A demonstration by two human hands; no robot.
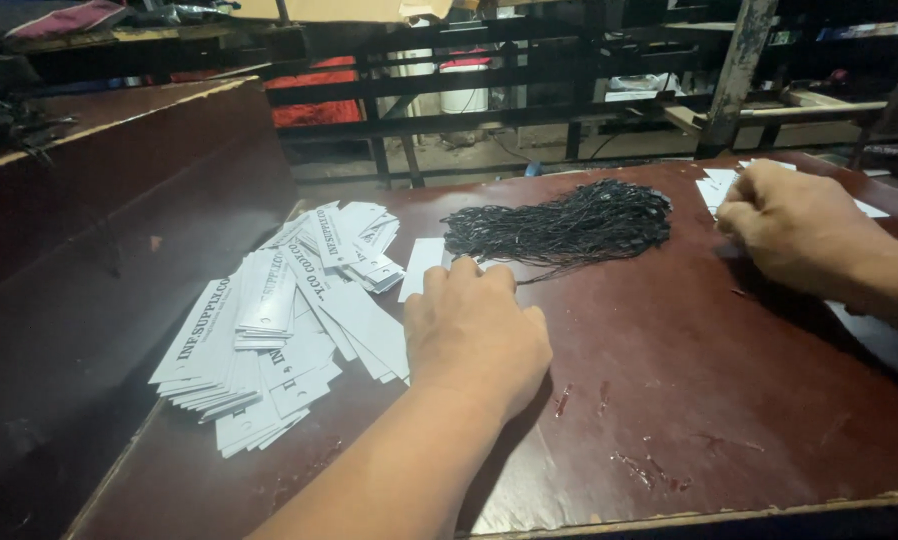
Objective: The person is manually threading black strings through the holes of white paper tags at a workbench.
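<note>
White card tags (269, 330), light and slick, lift best by an edge; our left hand (474, 330) rests curled on one, right hand (794, 225) curled on tags at the bench's (729, 400) far right corner.

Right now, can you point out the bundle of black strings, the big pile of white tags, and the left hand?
bundle of black strings (561, 226): head view, middle of the tangle.
pile of white tags (269, 335): head view, centre of the spread.
left hand (474, 330): head view, back of the hand.
</note>
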